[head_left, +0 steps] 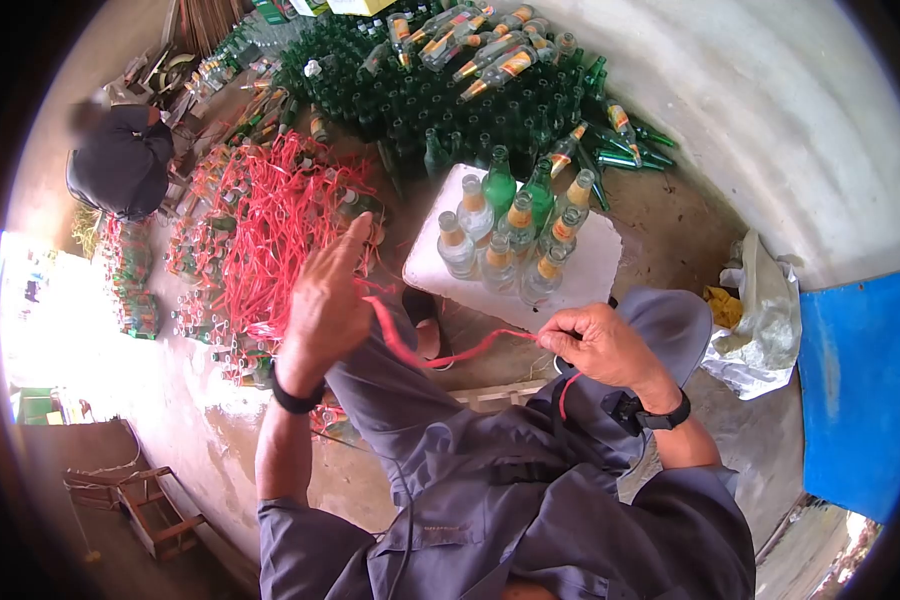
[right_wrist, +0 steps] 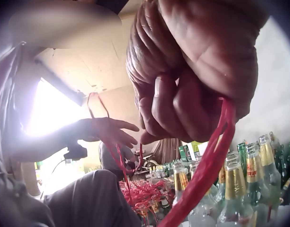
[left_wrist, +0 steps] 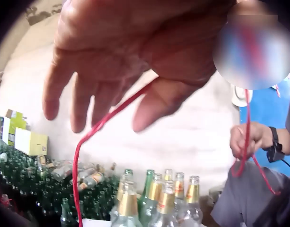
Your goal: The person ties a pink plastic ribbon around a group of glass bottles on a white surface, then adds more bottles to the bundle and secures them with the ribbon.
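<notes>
A red plastic strip (head_left: 402, 348) hangs in a slack curve between my two hands. My right hand (head_left: 612, 345), low beside the right knee, grips the strip in curled fingers, and a short tail falls below it. My left hand (head_left: 326, 305) is raised over the left knee with fingers extended. In the left wrist view the strip (left_wrist: 95, 126) runs through the crook of its thumb, and the fingers are spread. Beyond the hands, several bottles stand upright in a cluster on a white block (head_left: 595, 262), clear ones (head_left: 457, 250) with gold necks and green ones (head_left: 500, 182).
A heap of red strips (head_left: 270, 240) lies over bottles at the left. Massed green bottles (head_left: 420, 115) fill the back, with loose ones on top. Another person (head_left: 120, 165) is bent over at far left. A white sack (head_left: 775, 320) and blue panel (head_left: 860, 390) are at right.
</notes>
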Demonstrator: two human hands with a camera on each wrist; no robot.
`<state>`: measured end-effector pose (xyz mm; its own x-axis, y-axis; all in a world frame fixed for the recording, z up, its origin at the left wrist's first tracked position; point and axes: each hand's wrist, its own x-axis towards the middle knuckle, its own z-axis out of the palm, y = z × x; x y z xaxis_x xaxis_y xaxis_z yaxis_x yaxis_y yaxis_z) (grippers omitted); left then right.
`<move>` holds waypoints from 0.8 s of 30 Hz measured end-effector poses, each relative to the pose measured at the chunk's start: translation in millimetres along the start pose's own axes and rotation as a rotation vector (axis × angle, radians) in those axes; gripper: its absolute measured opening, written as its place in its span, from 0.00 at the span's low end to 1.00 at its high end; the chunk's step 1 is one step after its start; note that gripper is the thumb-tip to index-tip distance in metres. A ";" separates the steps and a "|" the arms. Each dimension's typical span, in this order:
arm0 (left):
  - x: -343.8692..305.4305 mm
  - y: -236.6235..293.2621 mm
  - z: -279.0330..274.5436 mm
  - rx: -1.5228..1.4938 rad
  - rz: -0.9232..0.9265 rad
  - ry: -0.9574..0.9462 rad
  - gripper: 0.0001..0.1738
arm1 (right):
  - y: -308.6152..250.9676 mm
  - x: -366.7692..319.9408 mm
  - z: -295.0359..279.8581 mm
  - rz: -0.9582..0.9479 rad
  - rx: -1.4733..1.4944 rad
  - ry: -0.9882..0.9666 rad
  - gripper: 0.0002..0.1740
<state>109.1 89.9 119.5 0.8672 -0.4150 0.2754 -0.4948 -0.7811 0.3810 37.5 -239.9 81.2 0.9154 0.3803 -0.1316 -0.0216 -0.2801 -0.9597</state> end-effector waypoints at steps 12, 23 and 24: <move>-26.3 13.1 -33.0 -0.537 -0.097 -0.354 0.39 | 4.4 7.1 25.5 -0.056 -0.468 0.040 0.06; -33.4 20.4 61.4 -1.042 -0.331 -0.608 0.07 | -8.5 14.3 8.2 -0.006 -0.063 -0.155 0.08; -28.0 9.7 60.6 -1.100 -0.374 -0.591 0.06 | -3.3 15.2 -1.1 -0.026 0.005 -0.113 0.10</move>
<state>83.5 65.6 62.0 0.7163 -0.6179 -0.3242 0.2375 -0.2210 0.9459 52.0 -234.2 82.7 0.8646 0.4842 -0.1339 -0.0011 -0.2647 -0.9643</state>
